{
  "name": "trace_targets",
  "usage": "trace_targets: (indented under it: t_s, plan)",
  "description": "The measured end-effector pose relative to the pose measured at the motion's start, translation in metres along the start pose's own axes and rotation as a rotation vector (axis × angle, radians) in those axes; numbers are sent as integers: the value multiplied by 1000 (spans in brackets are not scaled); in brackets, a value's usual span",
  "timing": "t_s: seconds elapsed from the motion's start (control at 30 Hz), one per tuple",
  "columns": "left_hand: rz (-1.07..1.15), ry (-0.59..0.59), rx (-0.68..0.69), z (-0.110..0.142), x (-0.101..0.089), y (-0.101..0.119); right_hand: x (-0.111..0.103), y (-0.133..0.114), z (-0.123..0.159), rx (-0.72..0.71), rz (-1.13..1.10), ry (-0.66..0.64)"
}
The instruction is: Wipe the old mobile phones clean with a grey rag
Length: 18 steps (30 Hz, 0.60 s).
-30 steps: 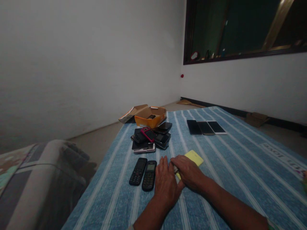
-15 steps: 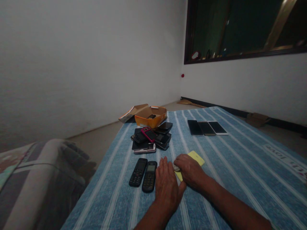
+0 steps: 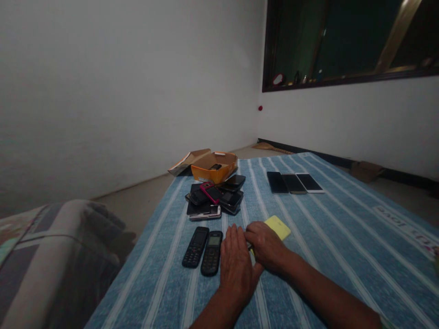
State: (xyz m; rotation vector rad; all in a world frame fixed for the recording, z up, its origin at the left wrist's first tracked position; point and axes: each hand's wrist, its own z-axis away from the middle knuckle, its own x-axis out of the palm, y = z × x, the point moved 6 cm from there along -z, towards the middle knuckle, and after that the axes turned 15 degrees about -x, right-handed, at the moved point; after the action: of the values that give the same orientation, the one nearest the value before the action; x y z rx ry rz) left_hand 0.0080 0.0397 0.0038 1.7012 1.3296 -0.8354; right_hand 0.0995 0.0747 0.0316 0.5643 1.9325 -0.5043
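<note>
My left hand [image 3: 236,260] lies with its fingers stretched out side by side, just right of a black keypad phone [image 3: 211,256]; what is under the palm is hidden. A second black keypad phone [image 3: 195,246] lies left of that one. My right hand [image 3: 265,242] is closed, its curled fingers touching the left hand's fingers. Under and behind it lies a flat yellow piece [image 3: 278,227], whose kind I cannot make out. Something small and pale shows beneath the right fingertips, mostly covered.
Ahead lies a pile of phones [image 3: 204,208], one with a pink frame [image 3: 211,193]. Behind it stands an open orange cardboard box [image 3: 212,175]. Several phones lie in a row [image 3: 294,184] further right on the blue striped cloth [image 3: 339,224]. Draped fabric [image 3: 61,246] is at left.
My right hand has shifted slightly left, closer over the left fingers, covering more of the pale thing. The left hand has hardly moved. The whole view has shifted a little.
</note>
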Motion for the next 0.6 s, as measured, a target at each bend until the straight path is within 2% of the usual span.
trace_targets:
  t_s: [0.23,0.43,0.6]
  plan:
    - [4,1,22,-1,0,1,-7,10,4,152,106,-59]
    - [44,7,31,2,5,-2,-4,-4,0,45,31,-52]
    - [56,1,23,2,5,-3,-6,-3,-1,71,45,-71]
